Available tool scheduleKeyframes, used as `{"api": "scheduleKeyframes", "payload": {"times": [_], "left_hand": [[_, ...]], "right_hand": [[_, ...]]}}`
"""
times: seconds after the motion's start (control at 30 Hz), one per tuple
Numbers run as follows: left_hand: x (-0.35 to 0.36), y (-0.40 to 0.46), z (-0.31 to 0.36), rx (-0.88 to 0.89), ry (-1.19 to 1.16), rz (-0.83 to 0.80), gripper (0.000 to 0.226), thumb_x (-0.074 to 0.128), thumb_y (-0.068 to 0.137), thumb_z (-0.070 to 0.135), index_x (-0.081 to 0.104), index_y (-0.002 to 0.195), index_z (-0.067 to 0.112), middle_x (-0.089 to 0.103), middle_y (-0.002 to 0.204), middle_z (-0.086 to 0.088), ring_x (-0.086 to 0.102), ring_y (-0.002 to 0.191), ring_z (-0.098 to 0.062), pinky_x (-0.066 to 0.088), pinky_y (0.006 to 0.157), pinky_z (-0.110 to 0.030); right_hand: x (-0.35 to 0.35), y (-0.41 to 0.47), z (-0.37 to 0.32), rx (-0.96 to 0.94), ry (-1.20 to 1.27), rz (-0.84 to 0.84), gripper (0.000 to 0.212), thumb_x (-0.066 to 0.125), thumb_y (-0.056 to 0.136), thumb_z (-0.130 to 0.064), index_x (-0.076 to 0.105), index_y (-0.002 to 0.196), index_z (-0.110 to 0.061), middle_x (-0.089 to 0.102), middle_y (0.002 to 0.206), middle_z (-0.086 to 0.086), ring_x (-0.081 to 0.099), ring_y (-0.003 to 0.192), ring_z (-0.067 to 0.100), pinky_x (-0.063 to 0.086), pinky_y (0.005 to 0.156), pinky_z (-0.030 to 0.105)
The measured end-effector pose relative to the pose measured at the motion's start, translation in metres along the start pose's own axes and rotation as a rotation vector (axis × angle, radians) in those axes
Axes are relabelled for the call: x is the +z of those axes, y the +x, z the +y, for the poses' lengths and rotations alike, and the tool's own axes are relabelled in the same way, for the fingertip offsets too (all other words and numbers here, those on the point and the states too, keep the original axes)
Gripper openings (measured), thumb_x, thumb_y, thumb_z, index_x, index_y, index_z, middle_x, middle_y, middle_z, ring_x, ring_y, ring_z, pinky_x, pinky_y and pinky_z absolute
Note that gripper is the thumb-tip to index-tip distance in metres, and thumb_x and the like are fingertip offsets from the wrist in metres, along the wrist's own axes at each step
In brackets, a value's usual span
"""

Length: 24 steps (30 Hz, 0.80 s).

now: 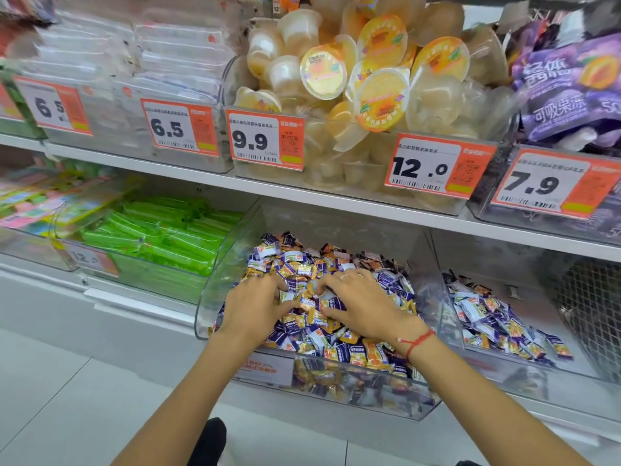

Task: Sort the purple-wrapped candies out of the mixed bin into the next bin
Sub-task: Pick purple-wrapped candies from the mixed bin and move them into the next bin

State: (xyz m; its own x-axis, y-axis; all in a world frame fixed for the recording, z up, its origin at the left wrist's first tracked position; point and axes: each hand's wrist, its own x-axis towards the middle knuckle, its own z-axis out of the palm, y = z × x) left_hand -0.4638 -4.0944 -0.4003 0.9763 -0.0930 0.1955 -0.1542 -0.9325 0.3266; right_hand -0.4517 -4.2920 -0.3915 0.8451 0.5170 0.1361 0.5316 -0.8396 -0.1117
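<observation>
Shop shelves (302,193) stood full of snacks in front of me. At six o'clock sat the mixed bin (336,395), piled with purple and orange candies (336,351). My left hand (255,306) and my right hand (361,302) both dug into the pile, fingers curled among wrappers to hunt for purple ones. Whether either one really held a candy, I could not tell. At three o'clock waited the next bin (537,375), with some candies already inside.

Both hands — left (255,306), right (361,302) — palms down, fingers curled.
</observation>
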Motion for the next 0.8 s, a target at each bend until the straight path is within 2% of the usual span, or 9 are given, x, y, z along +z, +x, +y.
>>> {"api": "scheduleKeyframes", "payload": {"times": [0.07, 0.17, 0.27, 0.37, 0.43, 0.53, 0.63, 0.73, 0.8], "left_hand": [[-0.001, -0.008, -0.004, -0.007, -0.08, 0.032, 0.032, 0.065, 0.085, 0.047, 0.061, 0.112, 0.03, 0.066, 0.096, 0.011, 0.062, 0.097, -0.011, 0.049, 0.073, -0.029], [-0.002, -0.019, -0.006, 0.018, -0.191, 0.144, 0.03, 0.07, 0.082, 0.042, 0.062, 0.107, 0.028, 0.066, 0.082, 0.01, 0.064, 0.085, -0.009, 0.045, 0.063, -0.025], [-0.002, -0.024, -0.005, -0.006, -0.322, 0.177, 0.026, 0.068, 0.084, 0.041, 0.056, 0.104, 0.029, 0.059, 0.067, 0.014, 0.062, 0.075, -0.005, 0.039, 0.057, -0.025], [-0.002, -0.023, 0.001, -0.01, -0.39, 0.101, 0.04, 0.059, 0.09, 0.042, 0.047, 0.127, 0.029, 0.056, 0.086, 0.013, 0.058, 0.073, -0.007, 0.044, 0.061, -0.03], [-0.003, -0.016, 0.003, 0.015, -0.329, 0.082, 0.044, 0.054, 0.094, 0.04, 0.046, 0.135, 0.025, 0.057, 0.097, 0.005, 0.058, 0.08, -0.013, 0.047, 0.069, -0.034], [0.001, 0.002, 0.003, 0.053, -0.236, 0.093, 0.036, 0.051, 0.096, 0.037, 0.056, 0.127, 0.019, 0.06, 0.115, 0.001, 0.059, 0.09, -0.016, 0.05, 0.073, -0.036], [0.006, 0.018, 0.004, 0.034, -0.174, 0.073, 0.034, 0.05, 0.097, 0.035, 0.057, 0.126, 0.019, 0.062, 0.12, 0.001, 0.062, 0.09, -0.016, 0.05, 0.071, -0.033], [0.007, 0.025, 0.0, -0.031, -0.121, 0.031, 0.036, 0.05, 0.098, 0.033, 0.054, 0.132, 0.023, 0.07, 0.1, -0.002, 0.064, 0.081, -0.019, 0.047, 0.063, -0.032], [0.008, 0.028, -0.004, -0.042, -0.063, -0.001, 0.037, 0.05, 0.098, 0.032, 0.051, 0.135, 0.027, 0.071, 0.096, -0.003, 0.065, 0.088, -0.023, 0.05, 0.068, -0.034]], "right_hand": [[-0.006, -0.007, -0.002, -0.018, 0.052, 0.057, 0.025, 0.06, 0.092, -0.037, 0.05, 0.113, -0.029, 0.063, 0.102, -0.006, 0.054, 0.095, 0.016, 0.029, 0.097, 0.028], [-0.017, -0.025, -0.001, 0.113, 0.292, 0.073, 0.023, 0.059, 0.092, -0.04, 0.049, 0.111, -0.033, 0.067, 0.095, -0.002, 0.061, 0.085, 0.019, 0.047, 0.078, 0.036], [-0.03, -0.043, 0.001, 0.293, 0.673, 0.166, 0.01, 0.058, 0.093, -0.031, 0.05, 0.099, -0.034, 0.061, 0.114, 0.001, 0.065, 0.09, 0.016, 0.055, 0.078, 0.037], [-0.041, -0.058, 0.008, 0.43, 0.863, 0.178, 0.009, 0.056, 0.094, -0.024, 0.05, 0.1, -0.028, 0.051, 0.125, 0.003, 0.069, 0.075, 0.015, 0.058, 0.068, 0.032], [-0.045, -0.062, 0.013, 0.423, 0.605, 0.175, 0.012, 0.053, 0.096, -0.028, 0.049, 0.107, -0.03, 0.053, 0.128, 0.0, 0.069, 0.082, 0.017, 0.054, 0.07, 0.032], [-0.044, -0.052, 0.017, 0.362, 0.135, 0.128, 0.035, 0.046, 0.099, -0.029, 0.044, 0.134, -0.035, 0.052, 0.134, -0.003, 0.062, 0.105, 0.021, 0.049, 0.078, 0.034], [-0.033, -0.027, 0.02, 0.271, 0.036, 0.055, 0.045, 0.039, 0.102, -0.018, 0.036, 0.145, -0.032, 0.048, 0.131, 0.005, 0.058, 0.1, 0.021, 0.046, 0.069, 0.031], [-0.014, -0.007, 0.026, 0.179, 0.016, -0.182, 0.056, 0.04, 0.098, -0.005, 0.032, 0.147, -0.03, 0.04, 0.138, 0.007, 0.045, 0.112, 0.024, 0.045, 0.08, 0.033], [-0.008, 0.0, 0.027, 0.167, -0.021, -0.252, 0.059, 0.044, 0.095, -0.004, 0.032, 0.147, -0.03, 0.04, 0.14, 0.006, 0.038, 0.123, 0.026, 0.04, 0.085, 0.032]]}}
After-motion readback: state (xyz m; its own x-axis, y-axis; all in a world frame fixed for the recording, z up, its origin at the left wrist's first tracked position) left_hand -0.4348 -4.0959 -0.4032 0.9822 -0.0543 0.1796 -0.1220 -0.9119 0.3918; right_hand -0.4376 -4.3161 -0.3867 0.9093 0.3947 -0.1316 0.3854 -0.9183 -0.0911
